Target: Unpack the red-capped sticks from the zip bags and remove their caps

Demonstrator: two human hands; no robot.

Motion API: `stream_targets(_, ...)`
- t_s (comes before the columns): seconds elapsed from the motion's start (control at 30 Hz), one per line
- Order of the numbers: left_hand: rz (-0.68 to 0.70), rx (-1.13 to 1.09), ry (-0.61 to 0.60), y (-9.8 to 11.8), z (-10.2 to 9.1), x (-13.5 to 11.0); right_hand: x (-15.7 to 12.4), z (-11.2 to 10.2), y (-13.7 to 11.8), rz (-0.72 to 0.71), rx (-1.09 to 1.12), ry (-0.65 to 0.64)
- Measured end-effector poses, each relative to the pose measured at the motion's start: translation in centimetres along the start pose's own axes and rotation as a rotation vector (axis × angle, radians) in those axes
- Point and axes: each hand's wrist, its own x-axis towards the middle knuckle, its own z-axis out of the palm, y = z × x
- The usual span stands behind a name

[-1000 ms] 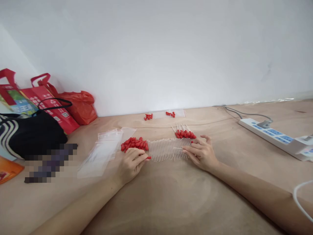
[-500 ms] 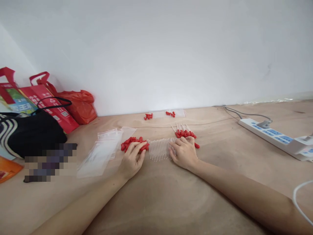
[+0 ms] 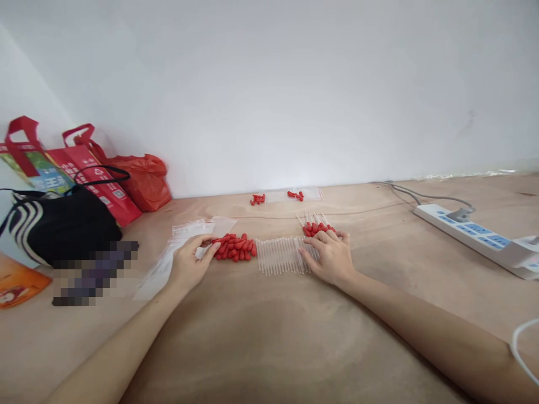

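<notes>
A row of clear plastic tubes (image 3: 280, 255) lies side by side on the wooden table (image 3: 273, 336). Left of the row sits a pile of small red caps (image 3: 236, 247). My left hand (image 3: 188, 265) rests at the left edge of that pile, fingers loosely apart, thumb and forefinger touching a cap and the clear bags (image 3: 177, 252). My right hand (image 3: 330, 257) lies flat on the right end of the tube row, fingers spread. Just beyond its fingers is a bundle of capped tubes (image 3: 316, 225).
Red shopping bags (image 3: 90, 168) and a black bag (image 3: 59, 224) stand at the far left by the wall. A white power strip (image 3: 475, 235) with a grey cable lies at the right. More red caps and tubes (image 3: 278, 196) lie near the wall.
My left hand has moved left from the near end of the tube row to the far side of the cap pile. My right hand stayed on the tubes, which shifted together slightly.
</notes>
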Motion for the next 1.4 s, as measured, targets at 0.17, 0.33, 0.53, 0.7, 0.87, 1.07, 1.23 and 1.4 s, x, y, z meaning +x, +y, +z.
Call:
stream_targets(0.17, 0.009, -0.069, -0.099, -0.9, -0.1, 0.2, 0.2, 0.0, 1.1, 0.061, -0.011, 0.039)
stream_targets(0.33, 0.01, -0.036, -0.088, -1.3, 1.0, 0.3, 0.4, 0.1, 1.4, 0.068, -0.016, 0.058)
stream_targets(0.53, -0.069, -0.018, -0.057, -1.3, 2.0, 0.2, 0.4, -0.1, 1.4, 0.072, -0.022, 0.061)
stream_targets(0.7, -0.044, 0.005, 0.079, -0.3, 1.5, 0.3, 1.0, -0.5, 2.4, 0.133, -0.062, 0.086)
stream_targets(0.87, 0.164, 0.038, 0.062, 3.0, 2.6, 1.0, 1.5, -0.5, 4.6, 0.278, -0.069, 0.135)
stream_targets(1.07, 0.171, -0.049, -0.325, 9.4, 7.9, 3.9, 1.2, 0.4, 6.9, 0.393, -0.057, 0.113)
stream_targets(1.23, 0.163, -0.051, -0.499, 13.2, 12.8, 6.8, 1.3, 0.9, 7.8, 0.523, -0.07, 0.051)
stream_targets(1.4, 0.31, -0.107, -0.556, 14.8, 15.1, 8.3, 1.5, 1.0, 7.8, 0.566, -0.065, 0.009)
